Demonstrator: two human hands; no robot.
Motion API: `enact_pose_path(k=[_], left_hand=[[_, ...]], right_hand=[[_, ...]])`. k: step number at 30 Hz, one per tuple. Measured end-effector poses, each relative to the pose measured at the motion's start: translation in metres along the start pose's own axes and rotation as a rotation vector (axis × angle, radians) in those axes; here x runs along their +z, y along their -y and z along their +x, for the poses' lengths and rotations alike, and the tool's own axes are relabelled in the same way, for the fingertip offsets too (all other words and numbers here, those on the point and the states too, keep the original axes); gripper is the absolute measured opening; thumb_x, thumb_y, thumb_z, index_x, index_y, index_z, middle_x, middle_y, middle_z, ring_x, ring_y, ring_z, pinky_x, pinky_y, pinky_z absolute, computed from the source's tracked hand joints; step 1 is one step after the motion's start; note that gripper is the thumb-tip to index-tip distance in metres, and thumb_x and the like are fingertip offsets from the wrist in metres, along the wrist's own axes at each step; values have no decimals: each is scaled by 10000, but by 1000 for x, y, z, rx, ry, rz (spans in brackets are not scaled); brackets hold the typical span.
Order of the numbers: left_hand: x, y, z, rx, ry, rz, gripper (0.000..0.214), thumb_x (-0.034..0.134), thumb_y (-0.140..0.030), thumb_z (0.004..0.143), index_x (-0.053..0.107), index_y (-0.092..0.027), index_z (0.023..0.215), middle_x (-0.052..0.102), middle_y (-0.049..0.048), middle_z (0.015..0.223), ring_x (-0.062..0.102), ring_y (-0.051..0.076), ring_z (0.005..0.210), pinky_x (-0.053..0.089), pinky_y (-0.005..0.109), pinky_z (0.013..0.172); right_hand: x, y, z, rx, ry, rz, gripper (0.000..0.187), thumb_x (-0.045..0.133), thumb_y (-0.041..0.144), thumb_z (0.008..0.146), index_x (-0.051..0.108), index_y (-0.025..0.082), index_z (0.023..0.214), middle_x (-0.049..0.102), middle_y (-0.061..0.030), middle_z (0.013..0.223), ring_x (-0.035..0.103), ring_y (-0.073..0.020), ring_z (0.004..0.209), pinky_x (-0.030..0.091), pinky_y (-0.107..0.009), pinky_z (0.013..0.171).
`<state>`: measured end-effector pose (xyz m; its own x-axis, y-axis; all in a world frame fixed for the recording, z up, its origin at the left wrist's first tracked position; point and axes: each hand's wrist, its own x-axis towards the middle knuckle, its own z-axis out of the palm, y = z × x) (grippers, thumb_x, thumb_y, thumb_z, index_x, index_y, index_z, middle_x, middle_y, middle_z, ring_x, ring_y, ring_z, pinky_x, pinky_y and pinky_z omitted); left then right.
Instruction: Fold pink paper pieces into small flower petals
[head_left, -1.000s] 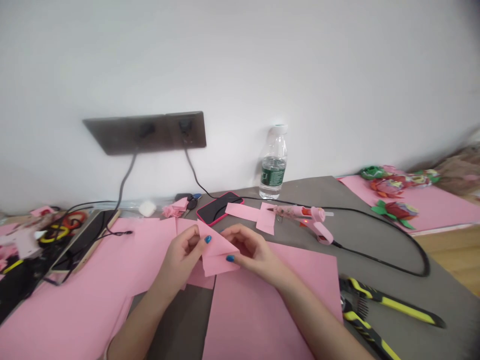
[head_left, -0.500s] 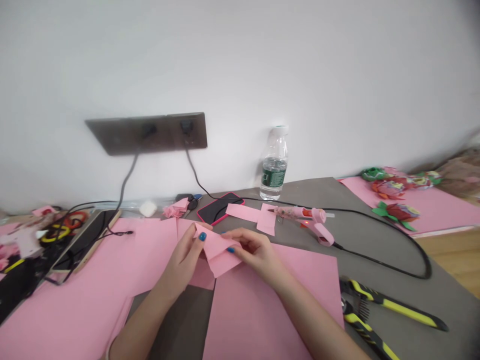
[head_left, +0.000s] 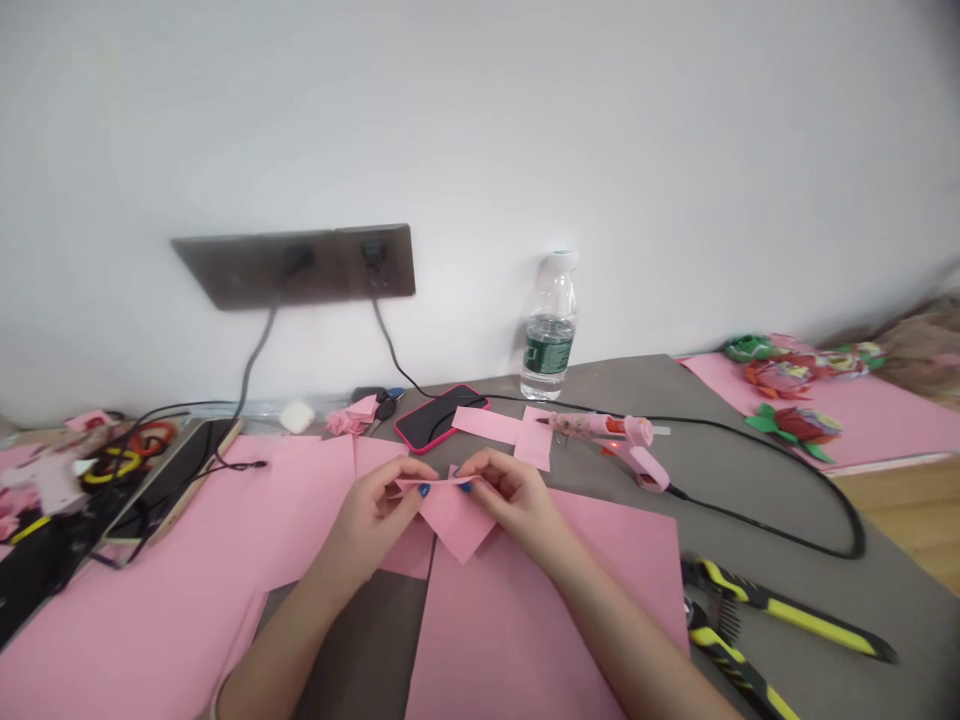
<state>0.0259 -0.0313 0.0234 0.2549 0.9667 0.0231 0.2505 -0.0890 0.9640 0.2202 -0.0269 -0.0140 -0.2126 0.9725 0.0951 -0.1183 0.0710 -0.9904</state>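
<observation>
Between my two hands is a small folded piece of pink paper, its pointed corner hanging down toward me. My left hand pinches the fold at its left end, thumb in front and fingers behind. At the other end, my right hand pinches the same fold between thumb and fingers. Both thumbs lie close together near the middle of the fold. Under the hands lies a large pink paper sheet; more pink sheets spread to the left.
A pink glue gun, its light lit, rests on pink strips. Behind stand a water bottle and a phone. Yellow-black pliers lie right, paper flowers farther back. Cables cross the table.
The folded paper has turned so its corner points down and its fold runs level. My left hand has shifted and both thumbs have come closer together along the fold.
</observation>
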Motion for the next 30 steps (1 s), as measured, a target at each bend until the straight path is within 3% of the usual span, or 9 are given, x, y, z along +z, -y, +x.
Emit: enact_pose_path(k=[5, 8, 12, 18, 22, 30], left_hand=[[-2, 2, 0, -7, -44, 43, 279, 578, -391, 882, 738, -163, 904, 690, 32, 777, 618, 188, 738, 486, 248, 640], [-4, 5, 1, 13, -119, 49, 310, 568, -398, 895, 729, -167, 1026, 731, 56, 910, 657, 217, 851, 519, 269, 720], [-6, 5, 0, 50, -110, 79, 312, 532, -367, 927, 690, -182, 1123, 733, 67, 1019, 673, 209, 902, 540, 264, 745], [-12, 2, -1, 51, -30, 57, 289, 512, -341, 931, 661, -153, 1094, 672, 5, 656, 624, 142, 560, 520, 231, 549], [-15, -1, -2, 36, -8, 35, 228, 534, -303, 906, 676, -153, 1004, 643, -17, 539, 624, 134, 501, 520, 225, 532], [-18, -2, -1, 74, -56, -135, 199, 615, -276, 875, 654, -188, 1049, 718, -1, 696, 688, 145, 635, 577, 249, 635]], right_hand=[[1, 1, 1, 33, 20, -10, 342, 671, 500, 828, 564, 184, 753, 552, 13, 667, 485, -121, 583, 345, -232, 521], [1, 4, 1, 59, 41, 21, 358, 667, 517, 831, 556, 181, 779, 553, 17, 660, 466, -111, 563, 310, -226, 506], [0, 5, 0, 49, 47, 76, 327, 649, 500, 857, 567, 184, 859, 542, 34, 623, 438, -99, 522, 283, -219, 489], [-1, 3, -1, -7, 16, 85, 267, 638, 467, 876, 574, 210, 915, 531, 42, 606, 415, -105, 500, 282, -227, 479], [-1, 3, 0, -18, 5, 94, 247, 647, 451, 870, 592, 217, 929, 545, 32, 625, 428, -112, 511, 287, -234, 484], [-5, 2, 0, 33, -14, 210, 282, 703, 452, 830, 577, 218, 926, 522, 46, 588, 422, -95, 477, 273, -209, 462]])
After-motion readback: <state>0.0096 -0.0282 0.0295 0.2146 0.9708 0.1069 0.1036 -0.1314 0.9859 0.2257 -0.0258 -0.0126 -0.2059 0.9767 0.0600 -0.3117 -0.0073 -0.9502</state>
